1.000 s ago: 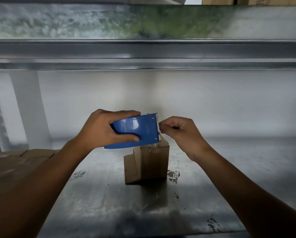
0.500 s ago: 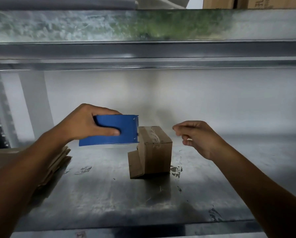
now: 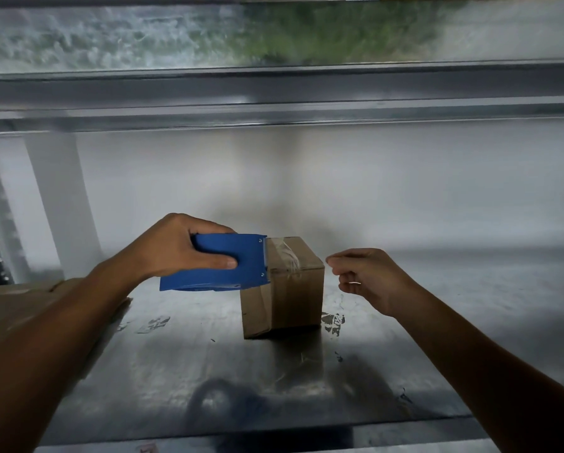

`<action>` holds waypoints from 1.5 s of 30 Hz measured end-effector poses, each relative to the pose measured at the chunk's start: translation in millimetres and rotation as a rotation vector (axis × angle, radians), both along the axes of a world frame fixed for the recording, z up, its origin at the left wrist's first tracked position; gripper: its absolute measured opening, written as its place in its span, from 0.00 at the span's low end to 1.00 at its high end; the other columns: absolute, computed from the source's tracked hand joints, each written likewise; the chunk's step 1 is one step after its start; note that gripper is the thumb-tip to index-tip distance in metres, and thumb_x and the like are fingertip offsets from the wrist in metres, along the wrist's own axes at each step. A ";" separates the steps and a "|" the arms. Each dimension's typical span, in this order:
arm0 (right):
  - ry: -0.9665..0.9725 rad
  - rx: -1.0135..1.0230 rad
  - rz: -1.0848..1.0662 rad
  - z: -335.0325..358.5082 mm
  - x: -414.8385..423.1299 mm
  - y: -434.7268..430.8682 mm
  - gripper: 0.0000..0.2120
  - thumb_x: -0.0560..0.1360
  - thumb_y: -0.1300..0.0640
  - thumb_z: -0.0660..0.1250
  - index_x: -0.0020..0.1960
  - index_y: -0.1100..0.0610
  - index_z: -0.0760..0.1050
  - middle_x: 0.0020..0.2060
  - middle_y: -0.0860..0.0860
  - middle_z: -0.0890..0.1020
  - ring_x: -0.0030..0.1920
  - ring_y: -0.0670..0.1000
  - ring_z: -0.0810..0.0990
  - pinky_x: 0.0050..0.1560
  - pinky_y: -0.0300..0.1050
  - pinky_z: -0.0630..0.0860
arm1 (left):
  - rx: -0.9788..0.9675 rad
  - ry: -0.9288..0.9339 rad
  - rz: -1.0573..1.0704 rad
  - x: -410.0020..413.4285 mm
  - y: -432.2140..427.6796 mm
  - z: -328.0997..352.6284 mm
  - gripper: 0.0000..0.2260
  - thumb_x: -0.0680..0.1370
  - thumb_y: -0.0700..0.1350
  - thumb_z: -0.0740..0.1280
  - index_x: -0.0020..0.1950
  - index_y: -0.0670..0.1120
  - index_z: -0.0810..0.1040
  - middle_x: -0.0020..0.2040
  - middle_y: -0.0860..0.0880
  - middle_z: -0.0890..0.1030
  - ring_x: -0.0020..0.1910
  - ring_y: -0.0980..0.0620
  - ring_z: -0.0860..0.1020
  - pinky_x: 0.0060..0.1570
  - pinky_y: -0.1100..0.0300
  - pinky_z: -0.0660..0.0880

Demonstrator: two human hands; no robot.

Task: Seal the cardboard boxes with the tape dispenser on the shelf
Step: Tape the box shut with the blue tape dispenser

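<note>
A small brown cardboard box [image 3: 295,289] stands on the metal shelf [image 3: 208,371], with a strip of clear tape [image 3: 285,255] across its top. My left hand [image 3: 172,246] grips a blue tape dispenser [image 3: 228,263], whose front edge touches the box's upper left edge. A loose flap hangs down the box's left side, under the dispenser. My right hand [image 3: 369,276] hovers just right of the box, fingers loosely curled, holding nothing that I can see.
Flattened cardboard [image 3: 15,308] lies on the shelf at the left, under my left forearm. An upper shelf beam [image 3: 280,89] runs overhead. A white upright [image 3: 61,204] stands at the back left. Scraps of old tape [image 3: 333,322] stick to the shelf beside the box.
My left hand has drawn the dispenser leftward off the box top to its left edge, leaving tape on it. My right hand let go of the tape end and moved right.
</note>
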State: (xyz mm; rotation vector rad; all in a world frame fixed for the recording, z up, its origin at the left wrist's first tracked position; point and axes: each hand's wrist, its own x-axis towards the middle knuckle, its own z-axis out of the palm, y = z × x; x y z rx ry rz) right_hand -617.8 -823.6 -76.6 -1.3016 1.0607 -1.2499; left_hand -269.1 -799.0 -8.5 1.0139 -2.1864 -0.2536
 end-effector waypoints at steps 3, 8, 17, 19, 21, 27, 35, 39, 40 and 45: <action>-0.003 -0.004 0.005 -2.4 1.7 -2.4 0.03 0.74 0.66 0.74 0.45 0.61 0.86 0.36 0.56 0.84 0.32 0.51 0.78 0.38 0.44 0.80 | 0.011 0.007 0.004 0.6 -1.0 -1.1 0.23 0.61 0.73 0.76 0.55 0.72 0.82 0.53 0.65 0.85 0.51 0.63 0.84 0.52 0.68 0.79; 0.007 -0.016 0.028 -7.3 3.6 -6.4 0.05 0.75 0.65 0.73 0.48 0.59 0.86 0.37 0.57 0.84 0.34 0.52 0.79 0.39 0.44 0.80 | 0.038 0.019 0.023 3.8 -2.5 -7.6 0.23 0.62 0.71 0.77 0.56 0.70 0.82 0.54 0.64 0.85 0.51 0.61 0.84 0.53 0.62 0.81; 0.114 -0.149 0.049 -17.9 11.2 -11.1 0.06 0.80 0.60 0.69 0.54 0.56 0.83 0.40 0.54 0.84 0.39 0.51 0.82 0.40 0.41 0.79 | 0.001 -0.072 0.087 -0.8 -4.7 -21.0 0.27 0.61 0.77 0.71 0.58 0.74 0.78 0.52 0.68 0.84 0.50 0.64 0.83 0.56 0.52 0.82; 0.157 -0.168 0.046 -20.1 13.0 -10.2 0.07 0.82 0.59 0.66 0.55 0.55 0.82 0.44 0.55 0.84 0.41 0.52 0.83 0.40 0.41 0.78 | 0.010 -0.071 0.080 -2.5 -6.0 -23.7 0.25 0.62 0.74 0.73 0.58 0.73 0.79 0.52 0.68 0.84 0.50 0.63 0.83 0.56 0.51 0.82; 0.184 -0.193 0.043 -21.9 14.4 -9.2 0.07 0.82 0.59 0.65 0.55 0.54 0.82 0.47 0.55 0.84 0.42 0.54 0.84 0.40 0.43 0.79 | 0.020 -0.059 0.075 -2.3 -7.6 -27.1 0.24 0.63 0.72 0.74 0.59 0.71 0.79 0.53 0.66 0.84 0.51 0.61 0.84 0.55 0.50 0.82; 0.384 -0.277 -0.114 -29.5 25.9 -12.2 0.15 0.80 0.53 0.67 0.67 0.49 0.75 0.60 0.49 0.75 0.46 0.50 0.83 0.35 0.38 0.80 | 0.040 0.005 0.050 0.8 -12.5 -31.5 0.24 0.64 0.69 0.75 0.58 0.65 0.83 0.52 0.63 0.85 0.49 0.58 0.85 0.53 0.48 0.83; 0.478 -0.206 -0.099 -37.8 29.3 -29.6 0.29 0.79 0.47 0.69 0.78 0.51 0.65 0.64 0.44 0.61 0.47 0.49 0.82 0.34 0.35 0.79 | 0.039 0.065 0.037 -3.1 -21.5 -41.3 0.21 0.67 0.67 0.74 0.59 0.66 0.82 0.52 0.61 0.86 0.49 0.57 0.85 0.52 0.47 0.83; 0.423 -0.211 -0.013 -34.1 21.3 -41.8 0.30 0.80 0.50 0.68 0.79 0.49 0.62 0.71 0.45 0.63 0.60 0.46 0.76 0.55 0.42 0.79 | 0.049 0.144 0.041 -1.7 -27.8 -57.5 0.20 0.69 0.64 0.76 0.59 0.64 0.83 0.54 0.60 0.86 0.51 0.55 0.85 0.54 0.46 0.83; 0.377 -0.267 -0.010 -31.5 19.1 -43.1 0.28 0.81 0.53 0.67 0.78 0.49 0.64 0.71 0.46 0.64 0.64 0.45 0.74 0.62 0.44 0.75 | 0.053 0.169 0.044 -0.6 -28.9 -62.3 0.20 0.69 0.63 0.77 0.59 0.64 0.83 0.55 0.59 0.85 0.52 0.55 0.85 0.55 0.45 0.82; 0.590 -0.809 -0.001 -7.8 23.4 -51.1 0.24 0.84 0.48 0.56 0.79 0.54 0.64 0.75 0.47 0.69 0.76 0.42 0.64 0.76 0.42 0.61 | 0.058 0.242 0.026 2.0 -28.4 -70.8 0.20 0.68 0.64 0.78 0.59 0.67 0.83 0.57 0.59 0.85 0.55 0.55 0.84 0.56 0.56 0.82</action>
